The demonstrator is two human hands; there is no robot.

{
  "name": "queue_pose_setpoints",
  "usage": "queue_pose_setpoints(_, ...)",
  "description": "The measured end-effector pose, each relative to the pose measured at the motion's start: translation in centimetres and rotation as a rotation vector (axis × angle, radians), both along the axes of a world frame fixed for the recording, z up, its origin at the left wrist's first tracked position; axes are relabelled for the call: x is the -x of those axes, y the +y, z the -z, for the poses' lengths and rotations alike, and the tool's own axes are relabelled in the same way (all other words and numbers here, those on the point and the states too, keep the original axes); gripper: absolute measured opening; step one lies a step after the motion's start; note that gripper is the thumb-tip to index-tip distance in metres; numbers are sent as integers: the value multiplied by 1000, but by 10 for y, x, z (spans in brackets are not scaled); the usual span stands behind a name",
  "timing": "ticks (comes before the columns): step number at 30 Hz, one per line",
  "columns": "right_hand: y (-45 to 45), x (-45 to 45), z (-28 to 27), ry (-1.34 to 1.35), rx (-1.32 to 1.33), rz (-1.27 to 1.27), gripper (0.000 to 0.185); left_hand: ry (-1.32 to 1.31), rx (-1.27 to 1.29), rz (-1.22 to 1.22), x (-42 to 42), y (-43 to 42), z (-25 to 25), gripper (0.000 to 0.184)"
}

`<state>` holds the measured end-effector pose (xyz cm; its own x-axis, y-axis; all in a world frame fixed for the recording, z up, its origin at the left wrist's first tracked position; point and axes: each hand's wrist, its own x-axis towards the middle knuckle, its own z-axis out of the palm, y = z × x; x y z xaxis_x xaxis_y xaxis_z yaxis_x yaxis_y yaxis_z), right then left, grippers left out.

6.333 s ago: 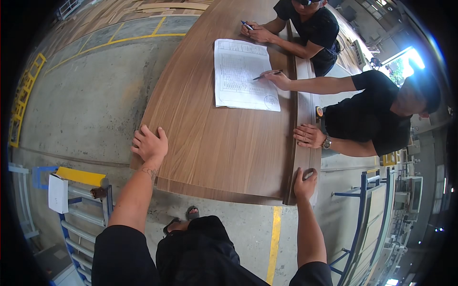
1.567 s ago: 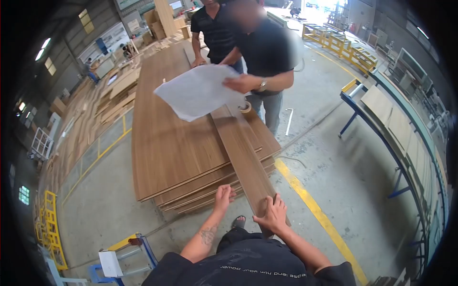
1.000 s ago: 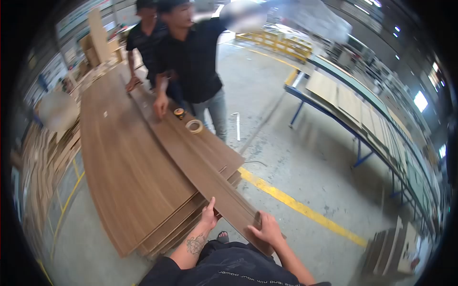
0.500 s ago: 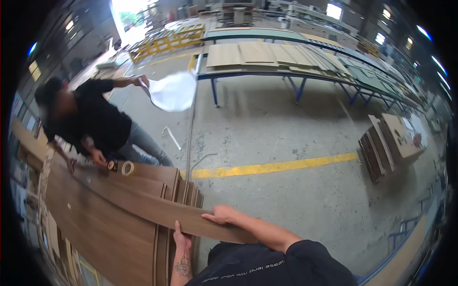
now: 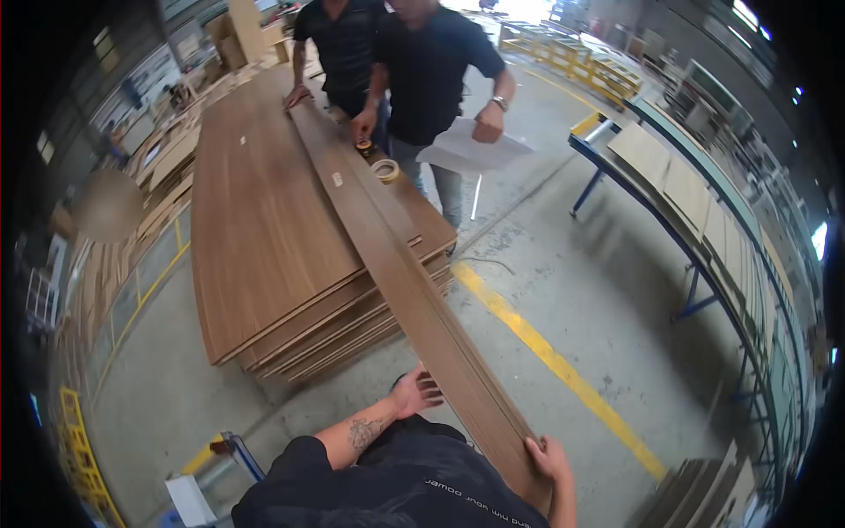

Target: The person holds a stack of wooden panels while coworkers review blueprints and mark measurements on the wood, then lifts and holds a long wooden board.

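A long narrow brown wood-grain board (image 5: pixel 414 286) runs from my body out over a stack of wide brown panels (image 5: pixel 264 229). My right hand (image 5: pixel 550 459) grips the board's right edge near its close end, thumb on top. My left hand (image 5: pixel 415 393) is at the left edge, fingers spread; whether the fingertips touch the underside I cannot tell. At the far end, a co-worker's hand (image 5: pixel 297 95) rests on the board. A small label (image 5: pixel 337 179) sticks to the board's face.
Two people in dark shirts stand beyond the stack; one holds a white sheet (image 5: pixel 466 151). A tape roll (image 5: pixel 385 170) lies on the stack. A blue-legged roller table (image 5: pixel 616 167) with pale panels is at right. More boards (image 5: pixel 704 493) stand at lower right.
My view has turned left, and a second person shows. The person with the white sheet has come alongside the stack. My left hand's fingers have spread at the board's edge.
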<state>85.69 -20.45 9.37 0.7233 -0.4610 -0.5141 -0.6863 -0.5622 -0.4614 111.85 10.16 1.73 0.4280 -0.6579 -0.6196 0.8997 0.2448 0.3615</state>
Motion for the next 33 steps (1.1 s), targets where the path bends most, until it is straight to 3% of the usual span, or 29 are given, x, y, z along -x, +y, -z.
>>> queue_pose_setpoints(4,-20,37,-11,61,-52,32,62,-14,-45,-230,-40,-7,-15,75)
queue_pose_setpoints(7,-26,33,-11,80,1,22,58,-66,-124,-353,-80,-15,-18,66)
queue_pose_setpoints(10,-22,-3,-10,87,5,65,57,-129,-154,-391,-114,-22,-23,62)
queue_pose_setpoints(12,-14,-37,3,-53,91,-5,57,-181,-237,-427,-133,-27,-26,56)
queue_pose_setpoints(15,1,-106,4,-75,1,-28,62,-188,-302,-477,-161,-31,-13,56)
queue_pose_setpoints(18,21,-179,-2,-23,10,-96,65,-302,-379,-461,-162,-30,-34,58)
queue_pose_setpoints(22,49,-252,-2,-13,26,-147,69,-341,-394,-388,-162,-25,-15,61)
queue_pose_setpoints(26,65,-281,4,-80,63,-74,71,-393,-331,-265,-167,-16,-11,62)
queue_pose_setpoints(31,83,-283,-31,65,187,129,73,-533,-329,-112,-170,-9,-18,57)
queue_pose_setpoints(33,78,-281,-21,71,185,127,71,-522,-309,-110,-173,-7,-14,55)
